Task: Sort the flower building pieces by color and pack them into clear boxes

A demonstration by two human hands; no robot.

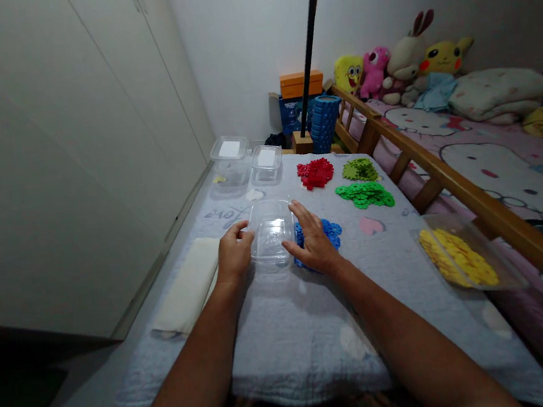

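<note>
A clear plastic container (270, 238) sits in front of me on the cloth-covered table. My left hand (235, 254) grips its left edge, fingers curled against the side. Across from it, my right hand (313, 243) holds the right edge, with the thumb over the near corner and the fingers along the far one. Partly hidden under and behind my right hand lies a pile of blue pieces (332, 231). Beside my left hand is a folded cream cloth (190, 289).
Two lidded clear containers, a larger one (231, 162) and a smaller one (266, 164), stand at the far left. Piles of red (316, 173), olive (359, 169) and green pieces (365, 195) lie far right. A bag of yellow pieces (458, 258) is near the wooden bed rail (428, 168).
</note>
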